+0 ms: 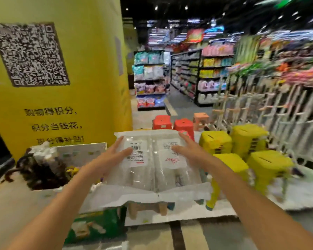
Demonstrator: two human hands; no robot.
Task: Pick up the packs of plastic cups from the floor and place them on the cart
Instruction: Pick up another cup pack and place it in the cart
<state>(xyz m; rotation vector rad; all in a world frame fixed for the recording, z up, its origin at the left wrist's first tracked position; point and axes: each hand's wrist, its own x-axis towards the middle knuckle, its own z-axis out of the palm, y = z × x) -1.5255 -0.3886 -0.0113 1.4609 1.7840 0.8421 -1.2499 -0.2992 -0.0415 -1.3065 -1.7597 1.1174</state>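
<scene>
A clear pack of plastic cups (pixel 152 170) with white printed labels is in front of me at chest height. My left hand (pixel 114 156) lies on its left side and my right hand (pixel 188 150) on its right side, fingers spread over the top face, holding it between them. The pack's near end is over the white flaps of an open cardboard box (pixel 152 195). I cannot tell whether it rests on the flaps or hangs just above them. To the left, another clear pack with white tops (pixel 43 152) sits in a box.
A yellow pillar (pixel 61 69) with a QR code stands close on the left. Yellow stools (pixel 249 139) are stacked on the right and red stools (pixel 163 121) behind the pack. White metal racks (pixel 278 109) line the right side. A green carton (pixel 94 224) sits low left. An aisle of shelves runs ahead.
</scene>
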